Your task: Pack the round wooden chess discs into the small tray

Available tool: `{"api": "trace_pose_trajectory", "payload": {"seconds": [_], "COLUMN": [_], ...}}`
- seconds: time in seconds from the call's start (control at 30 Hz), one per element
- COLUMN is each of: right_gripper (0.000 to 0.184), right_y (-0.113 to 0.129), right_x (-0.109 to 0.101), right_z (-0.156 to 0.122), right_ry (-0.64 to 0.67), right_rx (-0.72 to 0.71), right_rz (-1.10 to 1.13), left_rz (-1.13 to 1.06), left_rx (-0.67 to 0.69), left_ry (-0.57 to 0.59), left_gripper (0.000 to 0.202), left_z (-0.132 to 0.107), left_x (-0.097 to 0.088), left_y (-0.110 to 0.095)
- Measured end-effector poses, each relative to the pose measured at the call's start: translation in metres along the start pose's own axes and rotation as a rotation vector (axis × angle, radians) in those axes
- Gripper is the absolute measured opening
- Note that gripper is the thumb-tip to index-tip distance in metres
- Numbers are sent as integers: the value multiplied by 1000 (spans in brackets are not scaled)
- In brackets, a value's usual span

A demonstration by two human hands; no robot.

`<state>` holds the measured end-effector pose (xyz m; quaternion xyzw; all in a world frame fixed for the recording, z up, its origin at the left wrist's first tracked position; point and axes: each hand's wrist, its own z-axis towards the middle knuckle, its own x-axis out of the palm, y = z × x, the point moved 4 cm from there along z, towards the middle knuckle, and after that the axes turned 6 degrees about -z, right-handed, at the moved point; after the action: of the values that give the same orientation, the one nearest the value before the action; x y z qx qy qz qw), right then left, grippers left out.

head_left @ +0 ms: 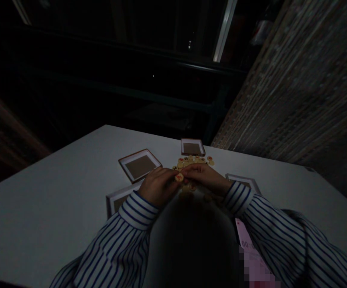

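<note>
Over the white table, a round xiangqi piece [179, 177] with a red character is pinched between the fingertips of both hands. My left hand [160, 183] grips its left side with closed fingers. From the right, my right hand [206, 177] closes its thumb and fingers on the same piece. Just beyond the hands lies a loose pile of similar pieces [190, 159], some marked red and some black. A few more pieces [192, 187] show dimly in shadow below the fingers. Striped cuffs cover both wrists.
Around the hands on the table [56, 188] lie shallow open boxes: one at the back [192, 148], a brown-edged one [140, 165] at left, and two partly hidden by the sleeves. A pink printed item [247, 242] shows by the right sleeve. A bead-like curtain [281, 92] hangs at right.
</note>
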<state>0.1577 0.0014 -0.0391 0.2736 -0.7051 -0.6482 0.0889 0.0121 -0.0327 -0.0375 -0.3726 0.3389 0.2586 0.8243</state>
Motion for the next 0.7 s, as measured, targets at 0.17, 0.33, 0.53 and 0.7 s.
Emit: {"api": "trace_pose_trajectory", "payload": {"seconds": [0.17,0.33,0.53,0.7], "right_gripper": [17,19,22,20], "right_y": [5,-4,-2,10], "right_x": [-21,-50,-73,-90], "right_z": [-10,-22,-42,-57], "right_ry": [-133,-220,-324,-410], "right_rx": [14,-30,-13,-24], "right_rz": [-19,-33,-155,-212], "left_rz": [88,215,340,387], "left_rx": [-104,-118,-110,-120], "left_ry": [92,203,297,336], "left_gripper": [26,32,32,32], "left_z": [-3,-9,-16,-18], "left_x": [-2,-2,5,11], "left_y": [5,4,-4,-5]}}
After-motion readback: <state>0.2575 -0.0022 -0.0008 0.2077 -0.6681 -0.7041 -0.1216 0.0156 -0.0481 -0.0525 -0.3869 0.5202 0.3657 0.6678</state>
